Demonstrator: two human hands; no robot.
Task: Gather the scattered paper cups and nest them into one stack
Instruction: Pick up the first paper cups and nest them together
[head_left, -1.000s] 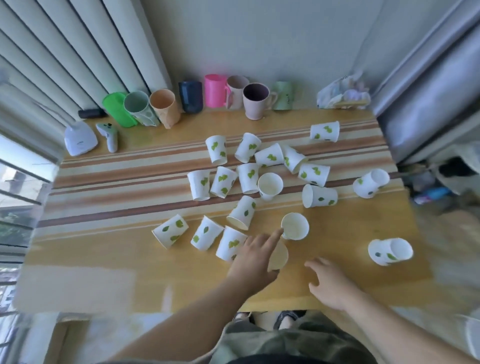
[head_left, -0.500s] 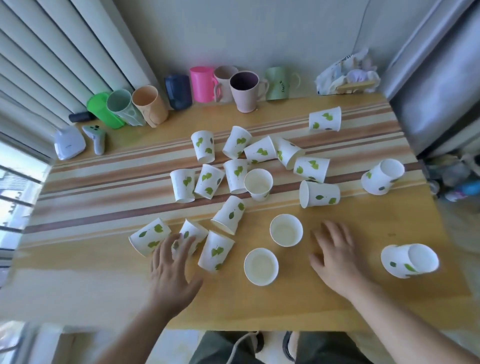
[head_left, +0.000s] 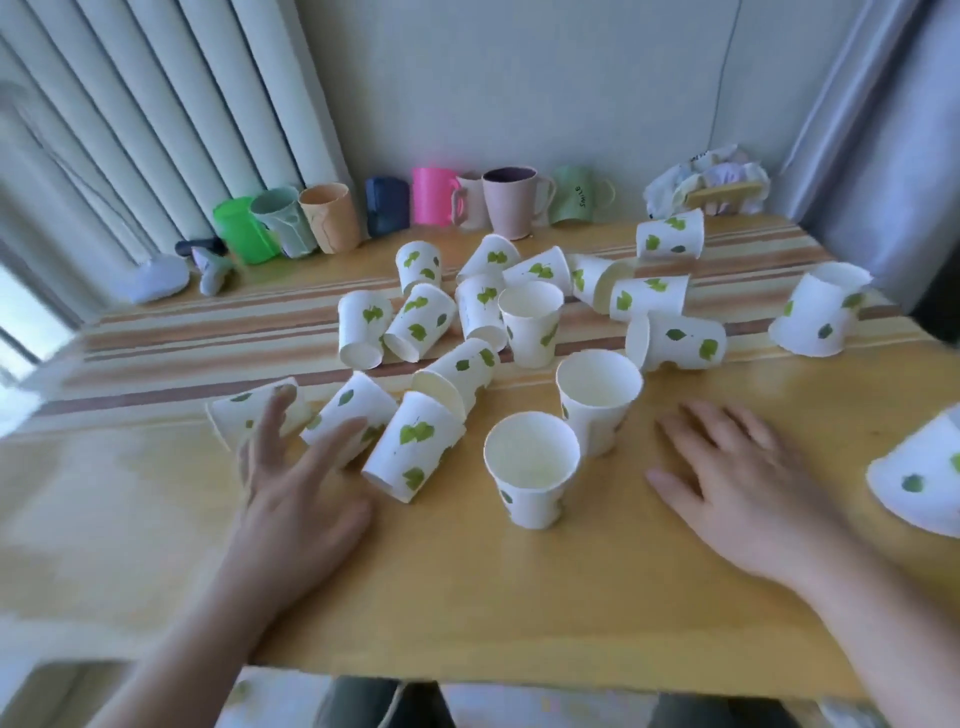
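Where the wooden table (head_left: 467, 613) carries the lot, white paper cups with green leaf prints lie scattered, none nested.

Item: upright cup (head_left: 531, 467), between the two hands, mouth up, nothing visible inside.
Item: second upright cup (head_left: 597, 400), just beyond the first and nearer the right hand, likewise showing only its white interior.
Item: third upright cup (head_left: 532, 322), farther out from both hands, interior pale and apparently bare.
Item: tipped cups (head_left: 415, 447), a cluster lying on their sides ahead of the left hand and spreading out past both hands; more lie singly beyond and outboard of the right hand.
Item: row of coloured mugs (head_left: 431, 202), far beyond the hands by the wall; contents cannot be told.

Left hand (head_left: 296, 499): fingers spread and extended, holding nothing; its fingertips (head_left: 278, 402) overlap a tipped cup (head_left: 244, 410), contact uncertain through blur.
Right hand (head_left: 743, 483): flat, palm down, fingers splayed on or just over the tabletop, gripping nothing, near the second upright cup but apart from it.
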